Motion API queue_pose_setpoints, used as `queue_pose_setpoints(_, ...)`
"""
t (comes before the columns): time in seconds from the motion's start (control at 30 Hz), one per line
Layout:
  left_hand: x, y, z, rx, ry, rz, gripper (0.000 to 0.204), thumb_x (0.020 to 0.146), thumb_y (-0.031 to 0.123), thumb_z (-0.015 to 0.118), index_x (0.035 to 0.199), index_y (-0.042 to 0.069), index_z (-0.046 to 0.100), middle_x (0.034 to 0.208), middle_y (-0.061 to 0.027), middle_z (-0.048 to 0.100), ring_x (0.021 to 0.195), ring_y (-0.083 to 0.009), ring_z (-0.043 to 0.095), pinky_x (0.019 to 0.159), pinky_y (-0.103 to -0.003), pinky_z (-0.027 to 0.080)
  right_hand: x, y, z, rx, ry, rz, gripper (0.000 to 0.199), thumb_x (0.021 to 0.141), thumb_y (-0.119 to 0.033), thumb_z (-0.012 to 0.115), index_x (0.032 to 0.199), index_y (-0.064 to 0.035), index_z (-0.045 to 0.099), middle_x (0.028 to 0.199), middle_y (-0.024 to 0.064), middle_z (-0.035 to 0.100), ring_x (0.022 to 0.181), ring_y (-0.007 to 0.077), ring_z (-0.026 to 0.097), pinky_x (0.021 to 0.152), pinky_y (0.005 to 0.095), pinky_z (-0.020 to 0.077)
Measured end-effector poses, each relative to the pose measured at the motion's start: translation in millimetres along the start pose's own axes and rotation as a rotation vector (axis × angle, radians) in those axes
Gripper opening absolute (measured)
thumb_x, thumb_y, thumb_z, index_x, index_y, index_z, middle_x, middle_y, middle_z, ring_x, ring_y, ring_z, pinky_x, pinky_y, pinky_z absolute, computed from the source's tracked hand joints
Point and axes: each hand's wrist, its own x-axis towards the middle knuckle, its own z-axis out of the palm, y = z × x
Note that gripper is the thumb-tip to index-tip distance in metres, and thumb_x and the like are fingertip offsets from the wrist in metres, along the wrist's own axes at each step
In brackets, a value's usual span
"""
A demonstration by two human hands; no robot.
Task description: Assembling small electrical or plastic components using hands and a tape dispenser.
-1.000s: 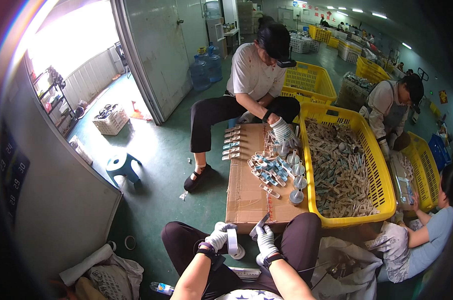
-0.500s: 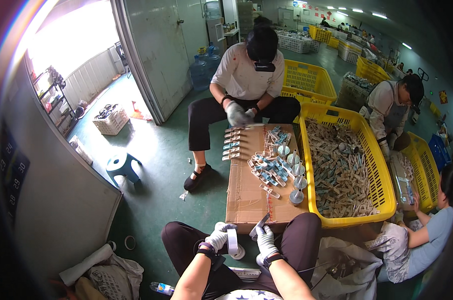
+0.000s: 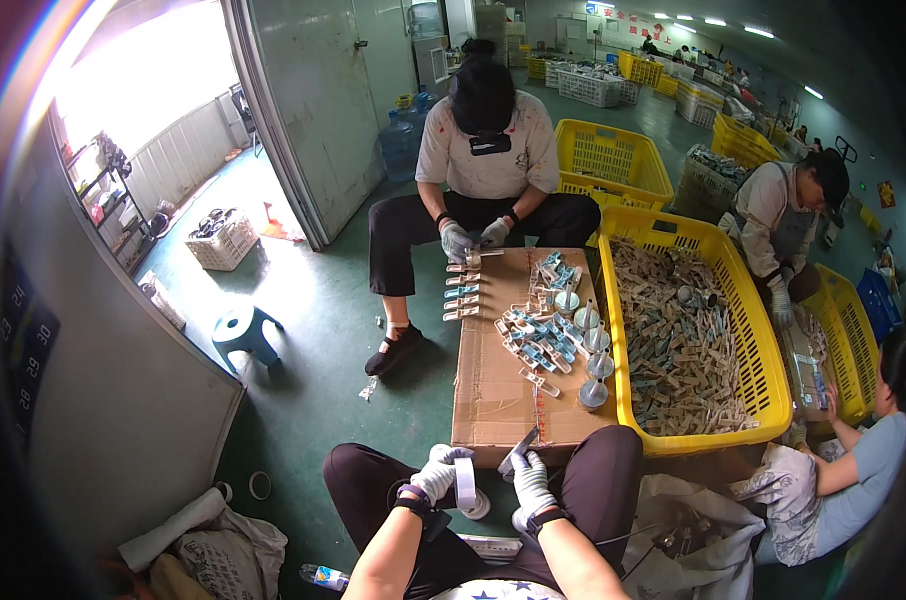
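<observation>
My left hand (image 3: 436, 476), in a pale work glove, is closed around a roll of white tape (image 3: 465, 483) between my knees. To its right, my gloved right hand (image 3: 531, 484) grips a flat, dark blade-like tool (image 3: 522, 446), its tip over the near edge of a cardboard box (image 3: 488, 400). On the box lies a loose pile of blue and pale clothespins (image 3: 538, 338). A row of clothespins (image 3: 462, 299) is set along its left edge. Beside the pile stand several round, clear pieces (image 3: 594, 393) with thin stems. Both of my hands stay apart from the clothespins.
A yellow crate (image 3: 773, 390) full of clothespins stands right of the box. Across from me a co-worker (image 3: 485, 150) has both gloved hands at the row's far end. More people sit at right. A blue stool (image 3: 245, 335) and sacks (image 3: 235, 550) are at left.
The co-worker across has leaned left and lowered both hands to the row's far end, now holding a piece there. My own hands have not visibly moved.
</observation>
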Motion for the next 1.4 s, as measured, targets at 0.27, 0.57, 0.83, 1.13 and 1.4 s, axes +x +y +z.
queue_pose_setpoints(0.27,-1,6,4,-0.023,-0.009,-0.038,0.019,0.085,0.008,0.073,0.101,0.008,0.064,0.090,-0.0013,0.065,0.081,-0.0139,0.062,0.073,-0.030,0.052,0,-1,-4,-0.045,0.005,0.006,0.020,0.095,-0.027,0.060,0.104,-0.0099,0.064,0.095,0.0021,0.066,0.084,0.0128,0.060,0.075,0.0294,0.0488)
queue_pose_setpoints(0.57,0,4,3,0.009,-0.002,0.012,0.022,0.081,0.003,0.071,0.102,0.008,0.069,0.091,0.0005,0.061,0.083,-0.0136,0.060,0.071,-0.027,0.049,-1,-3,-2,-0.016,0.001,0.001,0.019,0.095,-0.027,0.059,0.103,-0.0101,0.064,0.093,0.0014,0.066,0.083,0.0121,0.059,0.075,0.0286,0.0479)
queue_pose_setpoints(0.83,0,2,1,0.005,-0.008,-0.001,0.021,0.084,0.009,0.074,0.102,0.009,0.064,0.089,-0.0016,0.065,0.080,-0.0139,0.062,0.072,-0.030,0.053,-1,-2,-1,-0.030,-0.003,0.020,0.021,0.096,-0.028,0.058,0.103,-0.0099,0.064,0.093,0.0019,0.066,0.083,0.0123,0.059,0.075,0.0288,0.0480)
queue_pose_setpoints(1.13,-3,15,8,-0.061,0.010,-0.066,0.020,0.081,0.004,0.073,0.100,0.008,0.066,0.085,-0.0002,0.063,0.076,-0.0131,0.061,0.066,-0.029,0.051,1,0,-2,0.028,-0.010,-0.012,0.020,0.096,-0.029,0.059,0.099,-0.0097,0.063,0.088,0.0016,0.067,0.079,0.0119,0.061,0.073,0.0283,0.0489)
queue_pose_setpoints(1.4,0,16,6,-0.100,-0.016,-0.118,0.023,0.082,0.004,0.074,0.102,0.007,0.063,0.088,-0.0034,0.065,0.080,-0.0162,0.063,0.071,-0.031,0.054,4,-49,5,0.112,-0.011,-0.086,0.011,0.096,-0.022,0.059,0.091,-0.0118,0.060,0.073,-0.0012,0.063,0.065,0.0093,0.059,0.059,0.0239,0.0453)
